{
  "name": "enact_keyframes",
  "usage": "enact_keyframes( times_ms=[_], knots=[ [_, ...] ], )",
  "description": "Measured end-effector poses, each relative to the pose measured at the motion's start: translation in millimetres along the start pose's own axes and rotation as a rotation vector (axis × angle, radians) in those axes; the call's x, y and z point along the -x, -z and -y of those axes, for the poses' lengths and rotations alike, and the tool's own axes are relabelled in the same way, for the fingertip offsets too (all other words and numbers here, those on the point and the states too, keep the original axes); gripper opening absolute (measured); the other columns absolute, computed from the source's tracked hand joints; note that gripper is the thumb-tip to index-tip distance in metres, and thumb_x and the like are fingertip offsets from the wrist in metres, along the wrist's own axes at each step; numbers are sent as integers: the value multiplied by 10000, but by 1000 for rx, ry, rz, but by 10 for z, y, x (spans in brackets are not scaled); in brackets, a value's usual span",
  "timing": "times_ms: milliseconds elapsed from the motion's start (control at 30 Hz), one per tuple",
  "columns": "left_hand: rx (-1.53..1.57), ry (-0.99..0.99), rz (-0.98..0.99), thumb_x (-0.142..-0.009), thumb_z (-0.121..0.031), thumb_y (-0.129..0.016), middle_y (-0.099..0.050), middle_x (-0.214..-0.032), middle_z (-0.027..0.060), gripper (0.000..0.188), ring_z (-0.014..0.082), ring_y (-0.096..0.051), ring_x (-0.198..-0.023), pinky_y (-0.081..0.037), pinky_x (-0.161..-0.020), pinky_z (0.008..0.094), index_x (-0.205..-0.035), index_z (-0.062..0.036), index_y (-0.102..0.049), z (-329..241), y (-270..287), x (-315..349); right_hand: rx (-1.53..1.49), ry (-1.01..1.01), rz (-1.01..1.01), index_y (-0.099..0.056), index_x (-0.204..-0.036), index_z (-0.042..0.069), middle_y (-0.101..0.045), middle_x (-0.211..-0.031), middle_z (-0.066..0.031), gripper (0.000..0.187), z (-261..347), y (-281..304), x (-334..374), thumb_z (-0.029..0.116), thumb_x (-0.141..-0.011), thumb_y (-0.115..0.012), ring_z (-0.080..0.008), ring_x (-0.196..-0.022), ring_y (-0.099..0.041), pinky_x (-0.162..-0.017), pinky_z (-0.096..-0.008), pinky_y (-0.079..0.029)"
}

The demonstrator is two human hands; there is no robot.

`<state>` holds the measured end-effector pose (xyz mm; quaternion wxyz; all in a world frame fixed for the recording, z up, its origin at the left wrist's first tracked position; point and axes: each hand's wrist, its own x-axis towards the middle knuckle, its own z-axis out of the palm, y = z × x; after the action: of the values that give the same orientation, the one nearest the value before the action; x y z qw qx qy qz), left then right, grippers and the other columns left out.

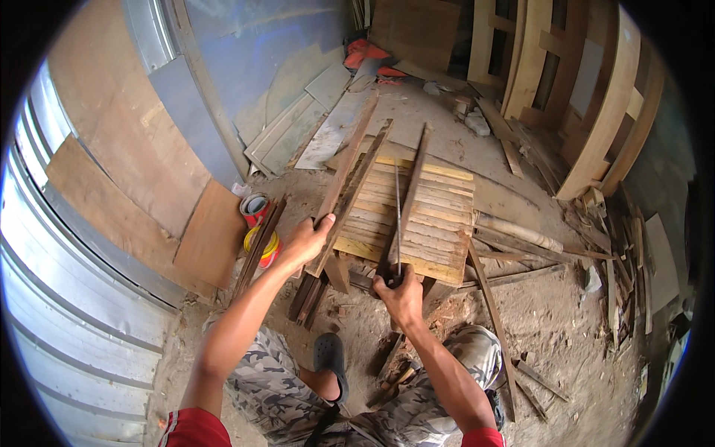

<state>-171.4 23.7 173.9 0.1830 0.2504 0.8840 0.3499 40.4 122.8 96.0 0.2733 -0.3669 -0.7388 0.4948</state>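
From here, the work looks only partly along: the lengths are out, but I see none joined, and can't tell whether any is measured or cut. The left hand (307,242) has its grip closed round a plank (350,160), which runs forward from it; a second plank (365,171) lies just right of that grip. The right hand (404,298) is clenched on the near end of a thin rod (398,208), perhaps a tape or blade. Just ahead of that grip, a dark strip (413,175) crosses the slatted tabletop (450,216); whether the fingers hold it too, I can't tell.
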Motion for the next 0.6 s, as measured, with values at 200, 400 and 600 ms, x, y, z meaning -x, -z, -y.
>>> enact_keyframes(
  times_ms=[200,400,600],
  knots=[
    [12,-1,-39,-949,-655,-492,-669,-861,208,733,330,-670,-830,-499,-737,456,-942,64,-629,68,-145,-90,-71,54,117,-555,-1079,-59,-661,-757,-166,614,86,-132,24,444,-827,-799,-258,-705,-670,-656,-379,-535],
    [3,27,37,-954,-620,-533,-626,-813,101,693,173,-573,-679,-476,-623,366,-1074,59,-592,-9,-124,68,-177,0,62,-577,-985,-21,-627,-678,-100,489,-70,-173,-61,421,-881,-758,-187,-607,-606,-573,-346,-496],
    [-159,29,171,-958,-583,-507,-685,-1016,266,728,388,-679,-987,-513,-845,473,-1072,129,-607,-468,-298,275,-252,-23,-59,-575,-956,-18,-592,-646,-50,314,-286,36,-242,269,-941,-703,-118,-480,-536,-456,-313,-433]
  ],
)
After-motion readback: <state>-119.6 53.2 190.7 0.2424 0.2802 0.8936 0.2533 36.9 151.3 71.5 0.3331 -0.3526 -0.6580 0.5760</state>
